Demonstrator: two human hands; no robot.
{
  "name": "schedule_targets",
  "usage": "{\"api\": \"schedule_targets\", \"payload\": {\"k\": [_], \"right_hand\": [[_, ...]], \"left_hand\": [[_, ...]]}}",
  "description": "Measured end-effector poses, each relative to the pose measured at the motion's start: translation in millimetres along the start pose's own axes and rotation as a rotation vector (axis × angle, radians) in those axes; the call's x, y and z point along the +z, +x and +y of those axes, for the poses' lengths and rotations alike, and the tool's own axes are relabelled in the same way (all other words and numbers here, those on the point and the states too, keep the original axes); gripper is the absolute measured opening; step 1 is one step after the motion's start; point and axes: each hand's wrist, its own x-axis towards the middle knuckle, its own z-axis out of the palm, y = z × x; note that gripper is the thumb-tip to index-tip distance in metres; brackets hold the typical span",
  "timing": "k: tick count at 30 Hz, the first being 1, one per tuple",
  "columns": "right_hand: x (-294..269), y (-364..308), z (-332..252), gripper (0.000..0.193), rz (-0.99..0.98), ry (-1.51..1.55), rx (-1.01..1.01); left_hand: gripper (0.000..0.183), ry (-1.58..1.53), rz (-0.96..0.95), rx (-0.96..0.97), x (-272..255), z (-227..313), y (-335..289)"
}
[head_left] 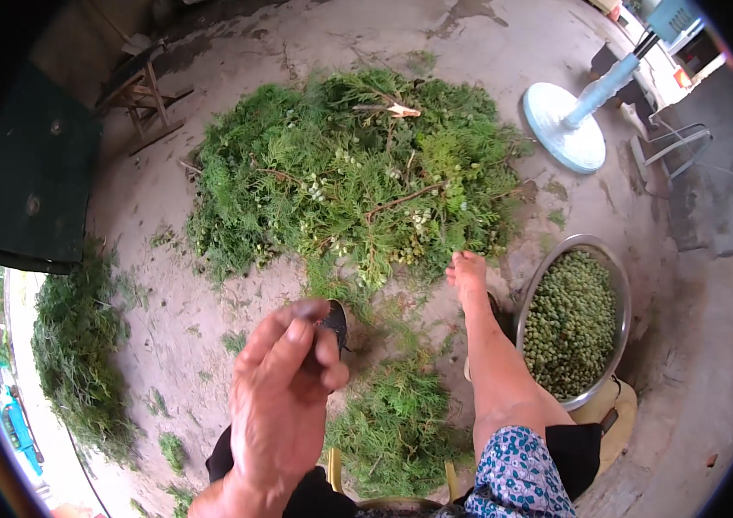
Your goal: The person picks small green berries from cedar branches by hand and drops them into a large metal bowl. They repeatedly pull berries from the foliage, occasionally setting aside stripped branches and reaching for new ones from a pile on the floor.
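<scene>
Left hand (282,397) curled, thumb against fingers, contents unclear! The branches (353,186) lie between twelve and one from it, ten o'clock from the right hand (467,271), whose grip I can't tell; bowl (625,302) at its four.

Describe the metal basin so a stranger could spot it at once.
Start from the large central heap of green branches. Below and right of it sits a silvery metal basin. Unlike that heap, it is rimmed and packed with small green cones.
</scene>
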Motion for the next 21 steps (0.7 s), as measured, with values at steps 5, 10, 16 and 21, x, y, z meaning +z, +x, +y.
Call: {"api": "schedule_targets", "payload": {"k": [5, 10, 16, 21], "right_hand": [[40.3, 37.7, -11.0, 0.033, -0.019, 0.135, 0.078], [59.4, 23.6, -17.8, 0.011, -0.036, 0.311, 0.119], [19.0, -70.0, -28.2, 0.009, -0.060, 0.320, 0.075], [-14.0, -123.9, -80.1, 0.011, -0.016, 0.317, -0.157]], "left_hand": [[0.019, 0.041, 0.140, 0.035, 5.9, 4.0, -0.6], [0.017, 0.057, 0.196, 0.045, 9.6, 10.2, 1.0], [0.018, -0.081, 0.037, 0.042, -2.8, 10.9, 10.0], [0.018, -0.104, 0.007, 0.077, -2.7, 9.0, 14.6]]}}
